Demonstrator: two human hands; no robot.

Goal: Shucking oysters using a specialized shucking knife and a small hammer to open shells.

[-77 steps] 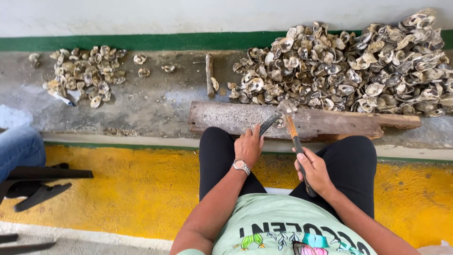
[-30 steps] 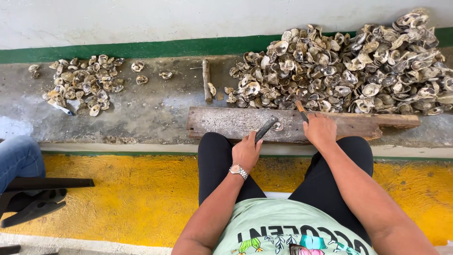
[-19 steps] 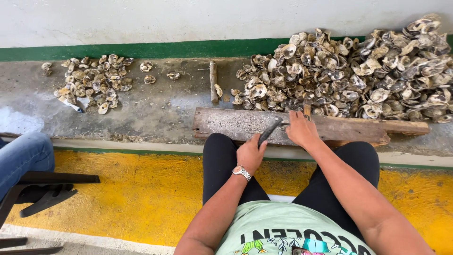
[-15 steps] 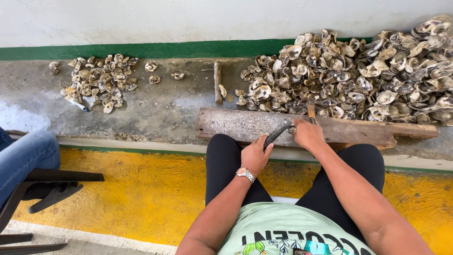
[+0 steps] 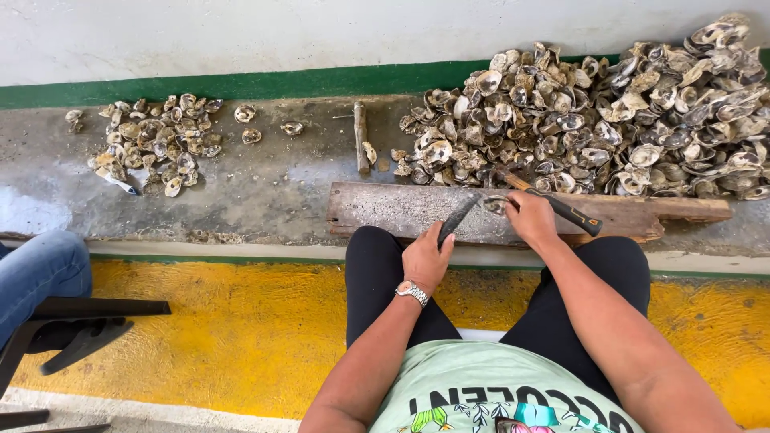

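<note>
The left hand (image 5: 427,258) grips a knife (image 5: 457,220), blade angled far-right. The right hand (image 5: 529,216) pins an oyster (image 5: 495,204) on the plank (image 5: 385,212), beside a hammer (image 5: 553,204); bare concrete (image 5: 265,184) lies left.

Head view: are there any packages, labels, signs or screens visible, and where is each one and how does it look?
No packages, signs or screens are visible.
Printed lettering on the pale green shirt: bottom centre, dark curved letters over small colourful drawings.
Silver round wristwatch: on the left wrist, its face too small to see.
</note>
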